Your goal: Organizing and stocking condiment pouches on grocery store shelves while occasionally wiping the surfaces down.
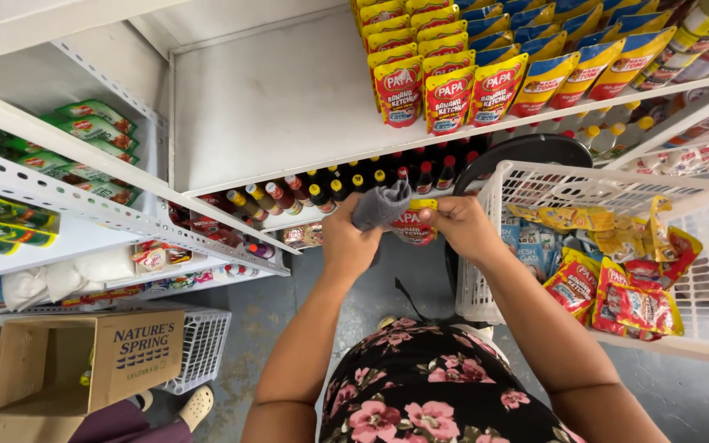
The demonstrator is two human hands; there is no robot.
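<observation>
A small grocery shop — white metal shelves point(289, 107) stocked with rows of sauce pouches point(445, 86) and bottles point(322, 193), a restocking basket point(609, 189) at three o'clock.

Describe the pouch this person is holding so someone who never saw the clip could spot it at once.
Start at the white metal shelf with rows of red-and-yellow pouches, then drop below its front edge to the two hands. The right hand pinches one red-and-yellow pouch, while the left hand holds a grey cloth against it. It is the only such pouch off the shelf and outside the white basket.
</observation>
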